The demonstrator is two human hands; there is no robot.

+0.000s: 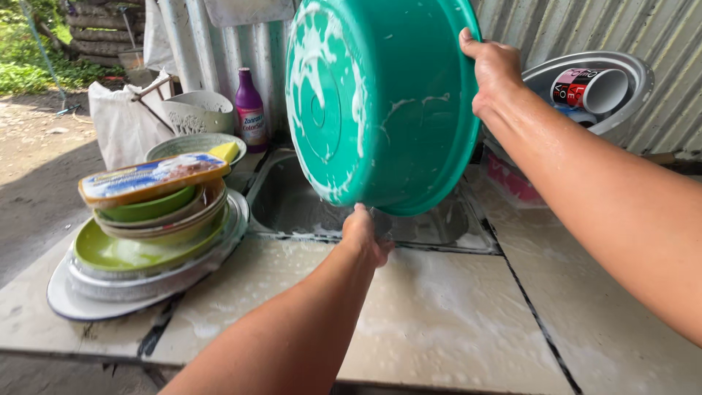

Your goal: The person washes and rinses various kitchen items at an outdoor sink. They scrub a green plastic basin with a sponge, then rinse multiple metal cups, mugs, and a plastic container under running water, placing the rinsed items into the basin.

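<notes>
Both hands grasp the soapy green basin, tilted above the sink: left hand at its lower rim, right hand at its upper. Stacked plates crowd the surface's left edge; a purple bottle stands behind.

Outdoor wash area, daylight. Back wall: corrugated metal sheeting, grey, vertical ribs. Counter: pale tiled surface, dark grout lines, wet and soapy. Steel sink set into the counter against the wall. Beyond the counter at left: bare dirt ground, green plants, stacked logs in sunlight.
</notes>
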